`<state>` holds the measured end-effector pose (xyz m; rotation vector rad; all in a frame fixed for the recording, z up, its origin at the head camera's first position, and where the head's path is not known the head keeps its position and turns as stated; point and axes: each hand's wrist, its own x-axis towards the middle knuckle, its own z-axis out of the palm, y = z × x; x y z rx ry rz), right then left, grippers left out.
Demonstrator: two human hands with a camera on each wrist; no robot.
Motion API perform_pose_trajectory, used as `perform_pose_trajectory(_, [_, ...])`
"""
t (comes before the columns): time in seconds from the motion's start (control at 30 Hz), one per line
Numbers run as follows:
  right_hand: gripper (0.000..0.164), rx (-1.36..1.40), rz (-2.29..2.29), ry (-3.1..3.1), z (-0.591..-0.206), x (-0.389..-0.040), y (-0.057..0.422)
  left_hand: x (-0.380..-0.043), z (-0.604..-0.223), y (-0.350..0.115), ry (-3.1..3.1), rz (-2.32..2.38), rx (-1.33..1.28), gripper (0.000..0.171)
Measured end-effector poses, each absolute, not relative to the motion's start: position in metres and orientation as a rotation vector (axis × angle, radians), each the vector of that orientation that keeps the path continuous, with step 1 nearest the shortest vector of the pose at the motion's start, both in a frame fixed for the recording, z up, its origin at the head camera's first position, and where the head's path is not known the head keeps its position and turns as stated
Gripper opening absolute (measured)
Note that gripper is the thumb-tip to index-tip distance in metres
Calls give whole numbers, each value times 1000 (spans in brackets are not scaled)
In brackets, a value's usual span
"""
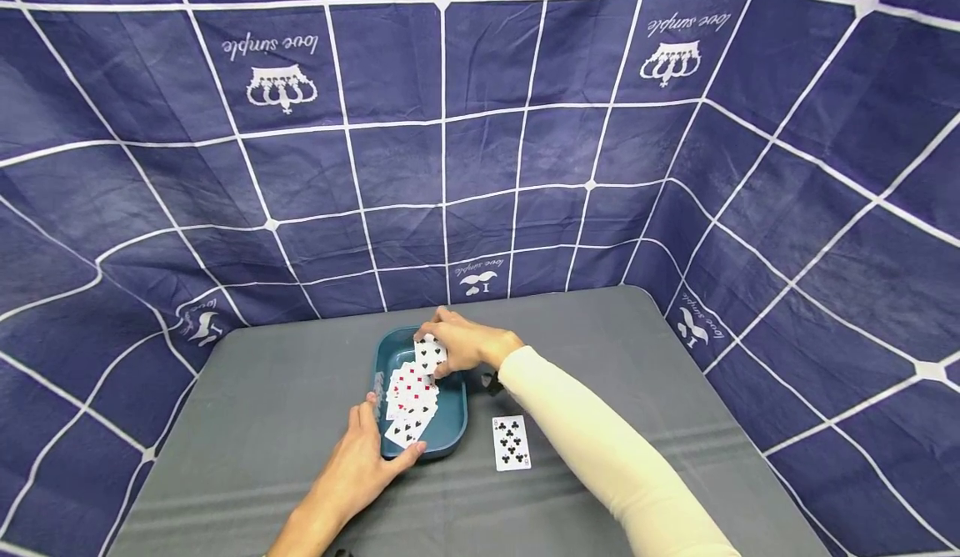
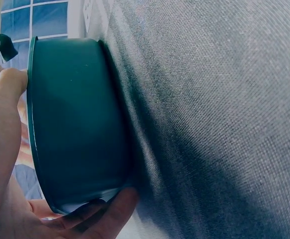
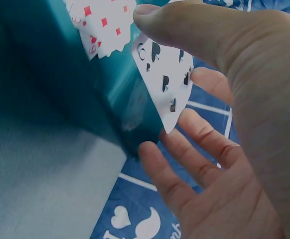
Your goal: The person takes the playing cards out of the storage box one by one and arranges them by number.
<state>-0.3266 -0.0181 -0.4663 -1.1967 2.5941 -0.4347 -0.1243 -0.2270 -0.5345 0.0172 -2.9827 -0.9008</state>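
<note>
A teal plastic tray (image 1: pixel 454 436) with raised walls stands on the grey table, with fanned playing cards (image 1: pixel 412 388) lying face up in it, red diamonds among them. My left hand (image 1: pixel 363 461) grips the near left corner of the tray; in the left wrist view the thumb lies at the rim and the fingers curl around the wall (image 2: pixel 75 114). Over the far end of the tray, my right hand (image 1: pixel 467 344) pinches a spade card (image 3: pixel 166 82) between thumb and fingers. Part of that card is hidden by the thumb.
A single clubs card (image 1: pixel 512 443) lies face up on the grey table (image 1: pixel 600 373), right of the tray and below my right forearm. Blue cloth (image 1: pixel 480 157) with white lines hangs behind the table and along the right side.
</note>
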Motion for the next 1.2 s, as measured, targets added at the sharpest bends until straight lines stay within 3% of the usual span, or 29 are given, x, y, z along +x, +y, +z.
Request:
perform_pose_trajectory(0.6, [57,-1150,-619,2622,-466,-347,17,-123,-535,-226,-2967,-903,33,131])
perform_pose_trajectory(1.2, [58,-1130,-643,2704,-486,-375,60,-123,-535,-225,-2967,-896,39,130])
